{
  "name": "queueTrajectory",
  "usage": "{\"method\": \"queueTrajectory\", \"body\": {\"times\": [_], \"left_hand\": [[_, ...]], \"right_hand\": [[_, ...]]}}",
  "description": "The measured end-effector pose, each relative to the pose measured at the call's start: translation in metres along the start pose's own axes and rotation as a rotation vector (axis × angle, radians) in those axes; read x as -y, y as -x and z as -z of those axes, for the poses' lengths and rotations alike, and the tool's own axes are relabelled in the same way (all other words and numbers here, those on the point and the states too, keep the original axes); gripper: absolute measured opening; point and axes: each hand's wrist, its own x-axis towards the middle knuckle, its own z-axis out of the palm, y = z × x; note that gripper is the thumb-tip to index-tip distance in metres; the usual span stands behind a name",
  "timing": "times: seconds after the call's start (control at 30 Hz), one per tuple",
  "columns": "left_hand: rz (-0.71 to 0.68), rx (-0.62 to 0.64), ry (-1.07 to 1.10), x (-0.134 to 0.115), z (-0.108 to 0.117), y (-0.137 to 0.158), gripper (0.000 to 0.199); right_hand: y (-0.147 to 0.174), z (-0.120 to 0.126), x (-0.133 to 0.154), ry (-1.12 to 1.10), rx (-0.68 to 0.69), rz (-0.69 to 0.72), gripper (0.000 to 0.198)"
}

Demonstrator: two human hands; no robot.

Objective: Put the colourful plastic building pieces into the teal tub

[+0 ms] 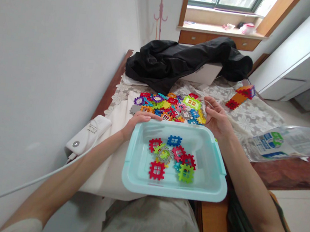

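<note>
A light turquoise plastic tub [172, 190] is in front of my body at the near side of the table. Inside lie several interlocking plastic tiles in red, green, blue and grey, among them a red window tile [157, 170] and a green window tile [186, 173]. My left hand [139, 124] is closed on the tub's far left corner, its index finger along the far rim. Beyond that rim spreads a pile of colourful tiles [170, 104]. My right hand [216, 118] is at the pile's right edge, fingers curled together beside a greyish piece; what they pinch is unclear.
Joined orange and red tiles [239, 97] stand at the right on the flowered tablecloth [260, 110]. A large clear bottle [287, 143] is at the right edge. Black cloth [178, 62] covers a white box [205, 73] behind. A white power strip [89, 134] with a cable sits left.
</note>
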Motion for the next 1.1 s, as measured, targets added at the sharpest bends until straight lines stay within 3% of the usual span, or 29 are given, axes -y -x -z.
{"method": "queueTrajectory", "body": {"times": [0.23, 0.4, 0.53, 0.7, 0.93, 1.1], "left_hand": [[0.016, -0.018, 0.008, 0.0, 0.0, 0.0, 0.029], [-0.003, 0.003, -0.028, 0.002, 0.002, -0.002, 0.032], [0.004, 0.008, -0.02, 0.004, 0.004, -0.002, 0.031], [0.004, -0.056, -0.026, 0.004, 0.003, -0.001, 0.028], [0.008, -0.016, -0.023, 0.003, 0.003, -0.001, 0.031], [0.017, 0.0, 0.001, 0.003, 0.004, -0.003, 0.029]], "right_hand": [[0.018, -0.008, 0.019, 0.033, 0.136, -0.018, 0.048], [0.022, -0.016, 0.029, -0.093, 0.26, -0.003, 0.036], [0.023, -0.019, 0.03, -0.065, 0.37, -0.004, 0.032], [0.024, -0.021, 0.026, -0.039, 0.41, -0.065, 0.027], [0.025, -0.023, 0.021, -0.145, 0.328, -0.095, 0.03], [0.023, -0.022, 0.017, -0.115, 0.398, -0.107, 0.035]]}}
